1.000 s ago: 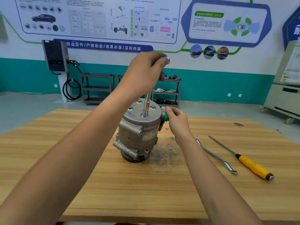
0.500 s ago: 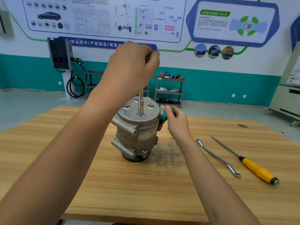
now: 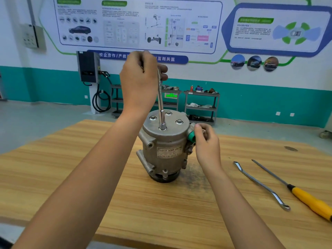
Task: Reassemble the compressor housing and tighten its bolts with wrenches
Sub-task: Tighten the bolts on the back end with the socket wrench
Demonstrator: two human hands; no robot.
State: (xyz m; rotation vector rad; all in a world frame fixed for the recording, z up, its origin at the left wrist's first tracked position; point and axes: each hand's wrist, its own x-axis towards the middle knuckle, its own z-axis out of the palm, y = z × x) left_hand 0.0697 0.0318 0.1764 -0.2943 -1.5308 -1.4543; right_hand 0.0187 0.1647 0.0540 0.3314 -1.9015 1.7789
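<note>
Pale striped wood makes up the worktop (image 3: 75,177), and the compressor housing (image 3: 164,146) stands upright near its middle, on a dark smudged patch; I place everything else from that housing. Nearest me and to its right lie a bent ring wrench (image 3: 260,185) and, just beyond it on the same side, a screwdriver with a yellow handle (image 3: 309,200), the two close together but apart and both well clear of the housing. My right hand (image 3: 206,146) sits against the housing's right flank, its grip pinched on a small fitting beside a green cap (image 3: 191,136). On the housing's flat top plate three bolts (image 3: 179,121) show toward the far rim, and a socket wrench (image 3: 161,108) stands on the near part of the plate, leaning slightly. My left hand (image 3: 140,81) is above the housing, its grip wrapped tight round the upper end of that wrench, fingers (image 3: 162,69) curled over it. Far behind the housing stand metal shelf carts (image 3: 202,106) against a teal-banded wall, with a charging unit (image 3: 89,69) to their left and printed panels above
</note>
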